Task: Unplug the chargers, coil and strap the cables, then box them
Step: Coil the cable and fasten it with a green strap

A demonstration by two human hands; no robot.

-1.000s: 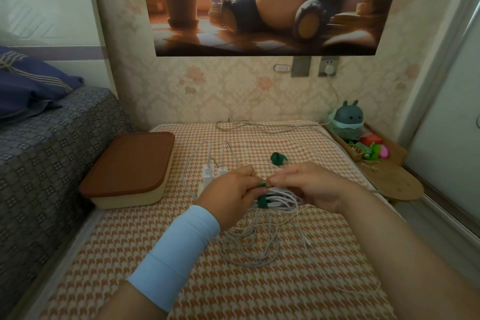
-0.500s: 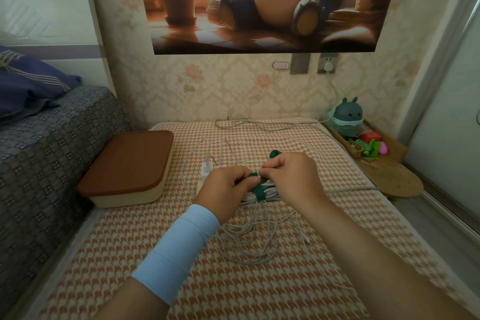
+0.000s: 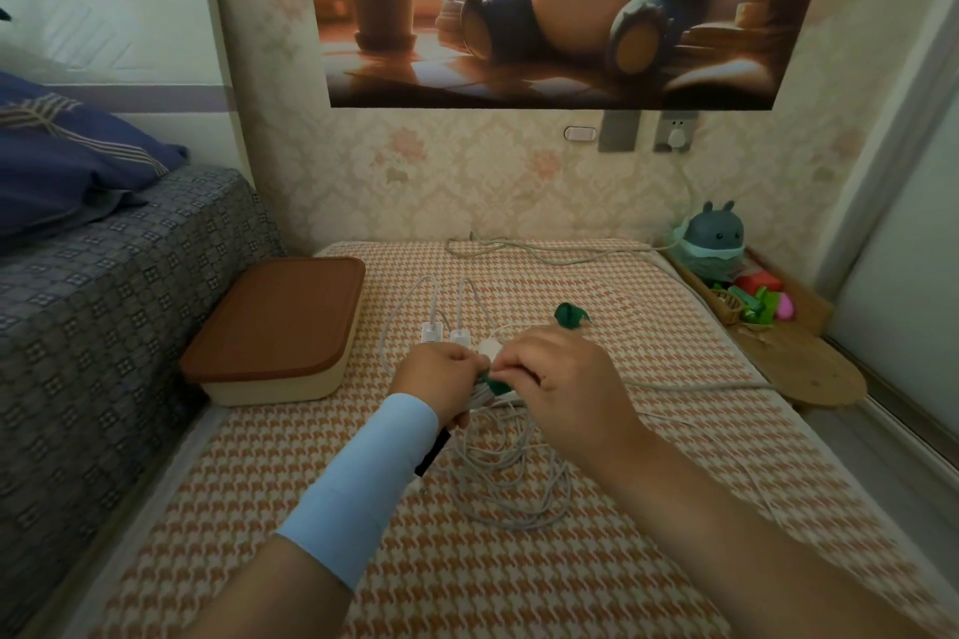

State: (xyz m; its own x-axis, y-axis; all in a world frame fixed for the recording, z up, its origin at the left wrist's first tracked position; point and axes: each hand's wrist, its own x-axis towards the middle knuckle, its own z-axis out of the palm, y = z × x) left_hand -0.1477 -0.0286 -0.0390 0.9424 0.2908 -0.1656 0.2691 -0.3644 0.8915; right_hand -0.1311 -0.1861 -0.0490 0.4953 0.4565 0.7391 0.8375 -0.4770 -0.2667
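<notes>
Both hands are meeting over the houndstooth mattress (image 3: pixel 519 586), the left hand (image 3: pixel 441 371) curling round a bunch of white cable (image 3: pixel 482 397) while the right hand (image 3: pixel 565 379) is pinching the green strap (image 3: pixel 497 385) against it. The loops below are lying slack and uneven, so a strap catching only some strands is risking a coil that springs apart or drags on the two chargers (image 3: pixel 433 331) sitting just beyond the knuckles. A white plug seems to be sitting in the wall socket (image 3: pixel 676 136); tugging that lead is risking a snag. The box (image 3: pixel 280 327) is standing at the left, brown lid on, contents hidden. A wicker basket (image 3: pixel 724 301) at the right is holding bright toys.
</notes>
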